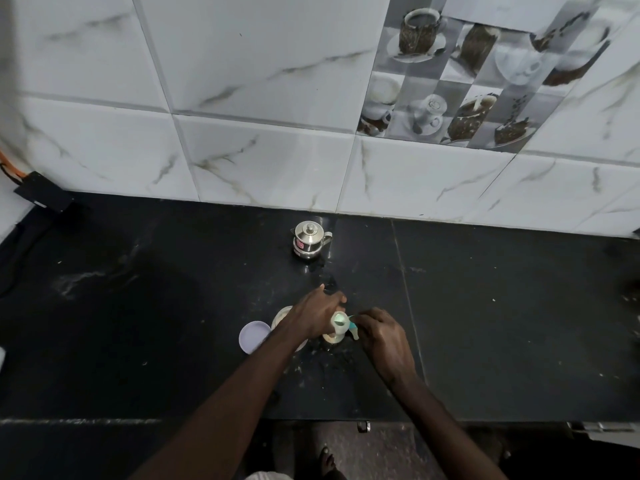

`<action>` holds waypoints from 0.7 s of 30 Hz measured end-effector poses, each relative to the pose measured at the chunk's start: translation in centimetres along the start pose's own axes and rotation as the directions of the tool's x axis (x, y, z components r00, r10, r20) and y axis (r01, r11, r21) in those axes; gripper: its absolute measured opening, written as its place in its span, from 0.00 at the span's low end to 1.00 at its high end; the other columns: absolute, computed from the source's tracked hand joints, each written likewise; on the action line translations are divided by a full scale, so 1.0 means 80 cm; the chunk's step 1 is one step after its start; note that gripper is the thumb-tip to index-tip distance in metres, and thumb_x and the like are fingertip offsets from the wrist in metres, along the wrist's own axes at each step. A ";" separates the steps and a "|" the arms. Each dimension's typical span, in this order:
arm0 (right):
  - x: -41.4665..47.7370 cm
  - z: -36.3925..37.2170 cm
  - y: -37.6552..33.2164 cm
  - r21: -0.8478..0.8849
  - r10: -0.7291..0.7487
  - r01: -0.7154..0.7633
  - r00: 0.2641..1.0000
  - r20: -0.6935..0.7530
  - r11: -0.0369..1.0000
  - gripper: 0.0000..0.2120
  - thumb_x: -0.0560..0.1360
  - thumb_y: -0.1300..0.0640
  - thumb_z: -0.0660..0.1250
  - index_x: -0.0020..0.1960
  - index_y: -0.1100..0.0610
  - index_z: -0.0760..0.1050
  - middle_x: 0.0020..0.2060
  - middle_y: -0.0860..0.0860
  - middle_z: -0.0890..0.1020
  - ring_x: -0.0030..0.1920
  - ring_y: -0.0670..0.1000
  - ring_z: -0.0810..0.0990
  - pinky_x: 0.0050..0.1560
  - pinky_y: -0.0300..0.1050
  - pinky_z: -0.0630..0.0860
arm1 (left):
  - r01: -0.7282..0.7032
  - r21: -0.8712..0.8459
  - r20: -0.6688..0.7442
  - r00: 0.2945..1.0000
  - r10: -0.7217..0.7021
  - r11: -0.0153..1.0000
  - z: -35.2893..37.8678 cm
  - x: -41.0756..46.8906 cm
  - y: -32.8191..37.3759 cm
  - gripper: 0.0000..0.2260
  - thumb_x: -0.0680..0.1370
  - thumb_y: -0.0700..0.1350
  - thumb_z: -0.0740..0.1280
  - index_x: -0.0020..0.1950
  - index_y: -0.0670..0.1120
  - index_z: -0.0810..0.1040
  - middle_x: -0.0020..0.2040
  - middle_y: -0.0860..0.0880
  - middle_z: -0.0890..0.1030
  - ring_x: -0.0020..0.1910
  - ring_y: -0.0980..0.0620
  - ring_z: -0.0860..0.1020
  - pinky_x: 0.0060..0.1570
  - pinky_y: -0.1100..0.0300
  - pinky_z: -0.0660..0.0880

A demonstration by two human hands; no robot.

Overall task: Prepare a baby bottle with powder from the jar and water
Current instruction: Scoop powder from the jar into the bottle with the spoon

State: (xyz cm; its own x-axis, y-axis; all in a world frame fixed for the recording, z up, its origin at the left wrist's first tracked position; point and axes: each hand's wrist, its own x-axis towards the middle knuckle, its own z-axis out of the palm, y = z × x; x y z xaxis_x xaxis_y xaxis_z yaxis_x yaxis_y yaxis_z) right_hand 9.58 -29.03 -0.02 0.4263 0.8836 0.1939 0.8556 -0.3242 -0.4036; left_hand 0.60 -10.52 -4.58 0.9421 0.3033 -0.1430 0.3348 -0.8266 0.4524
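We see the baby bottle (pixel 338 325) standing open-mouthed near the front of the dark desk (pixel 485 306), with the left hand (pixel 320 315) clamped round its body and the right hand (pixel 381 336) pinched on a teal scoop (pixel 351 322) at its rim. The jar (pixel 282 318) sits just behind the left wrist, its lid (pixel 254 337) alongside. The bottle looks light, smooth plastic (easily tipped, we judge), so holding it low on the body seems wise.
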 end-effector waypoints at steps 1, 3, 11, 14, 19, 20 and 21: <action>0.000 -0.001 0.000 0.038 0.018 -0.017 0.999 -0.029 0.999 0.16 0.76 0.52 0.62 0.54 0.54 0.86 0.47 0.49 0.84 0.46 0.51 0.82 0.40 0.46 0.80 | 0.003 0.001 0.003 1.000 -0.003 1.000 -0.002 -0.002 0.002 0.34 0.68 0.49 0.81 0.70 0.46 0.72 0.61 0.49 0.85 0.64 0.44 0.80 0.78 0.50 0.61; 0.000 -0.003 0.003 0.097 0.053 -0.046 0.997 -0.065 0.994 0.14 0.77 0.52 0.64 0.53 0.53 0.87 0.47 0.48 0.84 0.45 0.48 0.82 0.42 0.44 0.79 | 0.007 -0.011 0.001 1.000 -0.007 1.000 -0.004 -0.002 0.002 0.33 0.68 0.49 0.80 0.70 0.46 0.72 0.61 0.48 0.85 0.64 0.43 0.80 0.78 0.50 0.61; -0.011 -0.001 0.003 0.161 0.083 -0.061 0.987 -0.139 0.985 0.09 0.75 0.63 0.74 0.53 0.54 0.87 0.44 0.47 0.83 0.40 0.45 0.81 0.39 0.40 0.77 | -0.006 -0.013 0.007 1.000 0.006 1.000 -0.005 -0.002 0.003 0.34 0.69 0.49 0.79 0.71 0.45 0.72 0.61 0.49 0.85 0.64 0.44 0.80 0.79 0.49 0.59; -0.010 -0.008 0.000 0.252 0.188 -0.142 0.968 -0.167 0.957 0.10 0.74 0.65 0.75 0.51 0.53 0.88 0.42 0.45 0.83 0.39 0.42 0.81 0.39 0.31 0.72 | -0.011 -0.009 0.017 1.000 0.011 1.000 -0.009 -0.003 0.005 0.34 0.69 0.49 0.79 0.72 0.45 0.71 0.64 0.50 0.84 0.66 0.45 0.79 0.79 0.50 0.58; -0.007 -0.020 -0.005 0.577 0.579 -0.417 0.806 -0.122 0.702 0.09 0.74 0.64 0.75 0.47 0.50 0.88 0.41 0.43 0.87 0.43 0.38 0.85 0.43 0.28 0.76 | -0.002 -0.071 0.075 0.997 0.007 0.997 -0.017 -0.004 0.000 0.37 0.68 0.50 0.77 0.75 0.48 0.68 0.66 0.48 0.82 0.66 0.44 0.78 0.79 0.46 0.58; -0.006 -0.020 -0.005 0.669 0.661 -0.456 0.747 -0.072 0.587 0.09 0.74 0.64 0.75 0.47 0.51 0.88 0.41 0.45 0.88 0.43 0.39 0.86 0.45 0.29 0.77 | 0.006 -0.158 0.093 0.996 0.009 0.987 -0.023 -0.006 -0.006 0.37 0.69 0.49 0.77 0.76 0.49 0.67 0.69 0.51 0.80 0.67 0.45 0.78 0.78 0.46 0.59; -0.005 -0.020 -0.005 0.753 0.718 -0.473 0.696 -0.001 0.458 0.08 0.75 0.64 0.75 0.48 0.52 0.88 0.41 0.47 0.89 0.43 0.42 0.87 0.47 0.34 0.79 | 0.034 -0.269 0.112 0.994 -0.004 0.963 -0.033 -0.009 -0.011 0.38 0.69 0.46 0.77 0.77 0.50 0.66 0.71 0.53 0.79 0.67 0.46 0.78 0.76 0.49 0.62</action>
State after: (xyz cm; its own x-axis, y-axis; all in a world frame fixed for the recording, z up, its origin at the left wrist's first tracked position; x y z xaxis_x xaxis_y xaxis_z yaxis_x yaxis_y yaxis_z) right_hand 9.52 -29.76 1.52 0.9113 0.3817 -0.1545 -0.0304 -0.3118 -0.9497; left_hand -0.42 -8.75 -2.56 0.9370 0.2512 -0.2427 0.3492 -0.6577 0.6675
